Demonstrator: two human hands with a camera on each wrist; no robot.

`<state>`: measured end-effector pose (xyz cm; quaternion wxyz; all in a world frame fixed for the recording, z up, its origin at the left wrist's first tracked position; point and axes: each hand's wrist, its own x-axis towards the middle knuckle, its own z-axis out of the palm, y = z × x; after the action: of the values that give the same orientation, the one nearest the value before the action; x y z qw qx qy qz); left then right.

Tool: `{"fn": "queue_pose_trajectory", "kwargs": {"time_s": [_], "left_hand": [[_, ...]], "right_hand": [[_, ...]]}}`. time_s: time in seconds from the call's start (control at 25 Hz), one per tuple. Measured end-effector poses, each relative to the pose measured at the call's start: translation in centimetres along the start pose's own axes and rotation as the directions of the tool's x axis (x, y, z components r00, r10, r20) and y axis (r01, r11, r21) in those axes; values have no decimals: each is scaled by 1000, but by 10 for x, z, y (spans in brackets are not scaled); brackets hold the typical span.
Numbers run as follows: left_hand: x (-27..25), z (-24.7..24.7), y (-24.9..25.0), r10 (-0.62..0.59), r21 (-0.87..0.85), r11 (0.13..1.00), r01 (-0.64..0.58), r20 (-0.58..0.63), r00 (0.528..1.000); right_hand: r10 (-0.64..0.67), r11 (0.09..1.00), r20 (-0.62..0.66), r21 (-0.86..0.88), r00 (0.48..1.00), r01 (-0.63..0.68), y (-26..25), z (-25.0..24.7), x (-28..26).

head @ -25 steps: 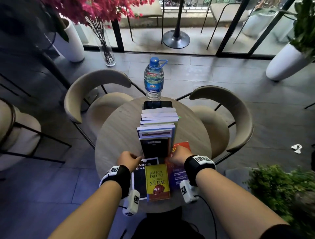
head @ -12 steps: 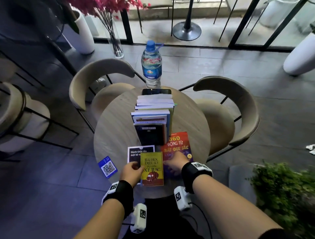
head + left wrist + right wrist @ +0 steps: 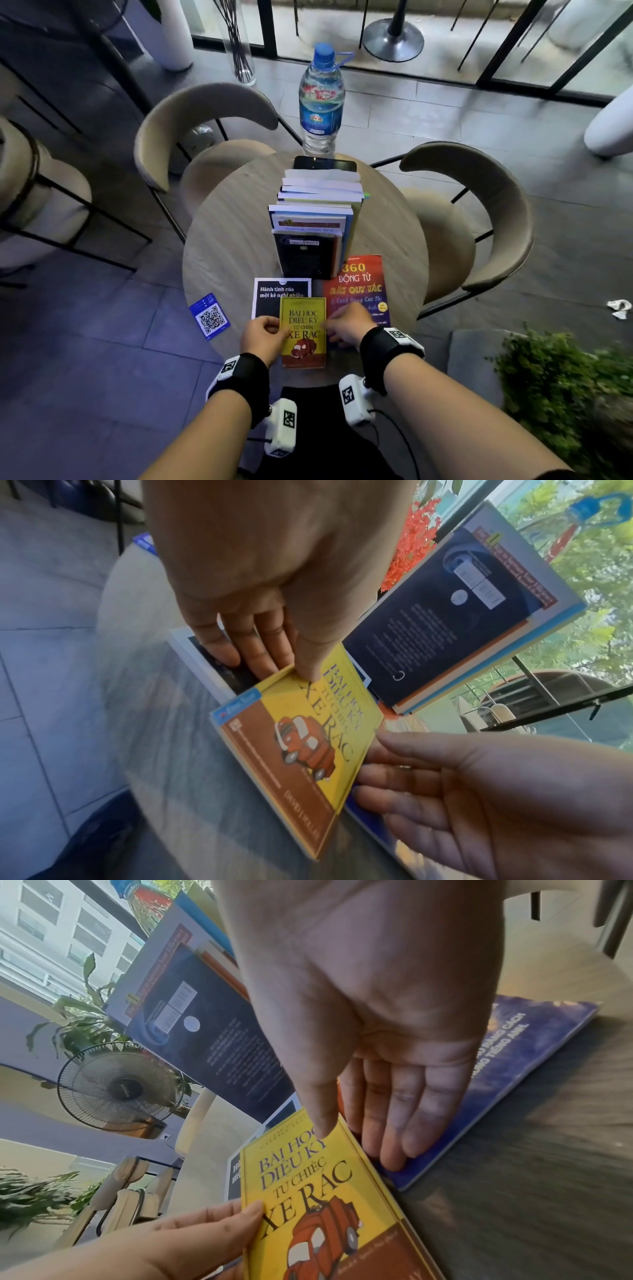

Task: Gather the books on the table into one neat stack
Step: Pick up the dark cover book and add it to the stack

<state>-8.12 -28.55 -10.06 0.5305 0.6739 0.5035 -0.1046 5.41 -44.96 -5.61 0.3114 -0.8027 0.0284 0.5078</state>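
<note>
A yellow book (image 3: 303,334) lies at the near edge of the round table (image 3: 233,246), partly over a black-and-white book (image 3: 282,294) and a red-and-blue book (image 3: 359,287). My left hand (image 3: 274,329) pinches its left edge, thumb on the cover (image 3: 308,669) and fingers beneath. My right hand (image 3: 330,325) holds its right edge, thumb on the cover (image 3: 322,1123) and fingers (image 3: 394,1139) down beside it on the blue cover (image 3: 514,1053). Behind them, several books (image 3: 317,219) stand on edge in a row with a dark back cover (image 3: 445,620) facing me.
A black phone (image 3: 324,163) lies behind the row and a water bottle (image 3: 322,102) stands at the far edge. A blue QR card (image 3: 209,317) sits at the table's left rim. Two beige chairs (image 3: 496,212) flank the far side. A potted plant (image 3: 561,394) stands at right.
Both hands have drawn back from the foot of the standing row to the yellow book and taken hold of its two side edges. My view has tilted downward.
</note>
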Motion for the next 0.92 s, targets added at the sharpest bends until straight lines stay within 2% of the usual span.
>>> {"fn": "queue_pose_trajectory", "kwargs": {"time_s": [0.12, 0.32, 0.52, 0.68, 0.76, 0.92], "left_hand": [[-3, 1, -4, 31, 14, 999, -31, -20, 999], [-10, 3, 23, 60, -39, 998, -59, 37, 998], [-16, 12, 50, 16, -160, 987, 7, 146, 989], [-18, 23, 61, 6, -171, 985, 20, 150, 989], [-14, 33, 63, 14, -121, 993, 3, 147, 989], [-11, 53, 72, 90, 152, 982, -116, 170, 981]], "right_hand": [[13, 999, -3, 37, 1000, -13, 1, 1, 0], [45, 987, -118, 160, 992, -26, 4, -11, -1], [31, 956, -122, 295, 992, 6, 13, -36, -7], [16, 936, -132, 350, 991, 32, 17, -49, -9], [24, 934, -171, 355, 985, 38, 20, -55, -7], [67, 952, -276, 305, 959, 21, 25, -68, 2]]}}
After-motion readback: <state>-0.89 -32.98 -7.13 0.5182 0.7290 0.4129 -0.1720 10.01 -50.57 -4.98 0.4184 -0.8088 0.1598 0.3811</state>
